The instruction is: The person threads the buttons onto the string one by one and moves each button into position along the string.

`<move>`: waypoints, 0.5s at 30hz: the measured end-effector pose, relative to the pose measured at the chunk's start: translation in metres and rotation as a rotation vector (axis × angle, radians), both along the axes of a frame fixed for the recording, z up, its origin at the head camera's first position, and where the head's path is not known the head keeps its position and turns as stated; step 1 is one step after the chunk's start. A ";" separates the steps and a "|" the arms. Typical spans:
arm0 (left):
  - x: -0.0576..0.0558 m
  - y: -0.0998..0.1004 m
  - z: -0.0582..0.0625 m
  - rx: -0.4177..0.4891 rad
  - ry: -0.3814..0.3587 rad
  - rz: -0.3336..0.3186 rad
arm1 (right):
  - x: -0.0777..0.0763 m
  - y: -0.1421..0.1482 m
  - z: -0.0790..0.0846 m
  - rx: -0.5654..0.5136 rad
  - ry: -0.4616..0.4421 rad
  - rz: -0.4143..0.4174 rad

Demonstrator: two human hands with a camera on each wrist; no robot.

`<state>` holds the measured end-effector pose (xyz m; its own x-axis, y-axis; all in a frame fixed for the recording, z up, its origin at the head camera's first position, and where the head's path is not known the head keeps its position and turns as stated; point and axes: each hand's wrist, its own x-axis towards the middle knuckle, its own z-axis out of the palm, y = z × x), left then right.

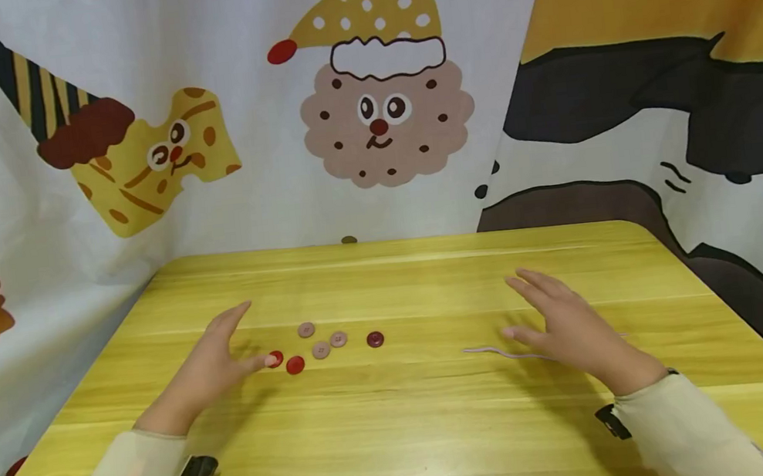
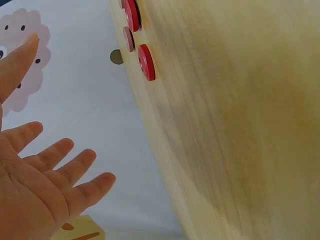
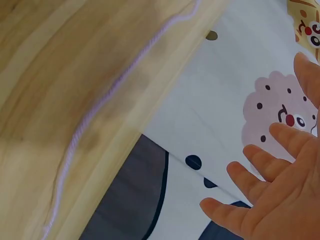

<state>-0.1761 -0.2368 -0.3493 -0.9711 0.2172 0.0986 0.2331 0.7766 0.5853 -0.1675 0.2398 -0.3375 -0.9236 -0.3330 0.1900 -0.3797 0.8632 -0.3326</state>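
My left hand (image 1: 210, 371) hovers over the left side of the table with fingers spread, holding nothing. In the head view its thumb overlaps a red button (image 1: 275, 358); a second red button (image 1: 295, 365) lies just right of it. Several pinkish-brown buttons (image 1: 321, 350) and one dark maroon button (image 1: 375, 339) lie farther right. On the other side my right hand (image 1: 568, 327) is held up, fingers apart, also with nothing in it. Under it a thin lilac cord (image 1: 498, 349) lies on the table, partly hidden by the hand; the right wrist view shows a long stretch of this cord (image 3: 107, 95).
The wooden table (image 1: 402, 430) has rounded far corners. Behind its far edge hangs a white curtain (image 1: 266, 203) printed with cartoon food figures. Each sleeve has a black strap piece (image 1: 199, 472) near the cuff.
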 end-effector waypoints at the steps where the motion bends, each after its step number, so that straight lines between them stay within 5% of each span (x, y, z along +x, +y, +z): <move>1: -0.001 0.000 0.000 0.009 -0.001 -0.001 | 0.000 -0.001 -0.001 -0.005 0.001 0.003; 15: -0.006 -0.001 -0.002 0.107 -0.074 0.016 | -0.005 -0.013 -0.008 -0.066 -0.066 0.033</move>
<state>-0.1825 -0.2378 -0.3515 -0.9798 0.1938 0.0484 0.1744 0.7121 0.6801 -0.1720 0.2264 -0.3453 -0.9236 -0.3521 0.1519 -0.3829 0.8262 -0.4132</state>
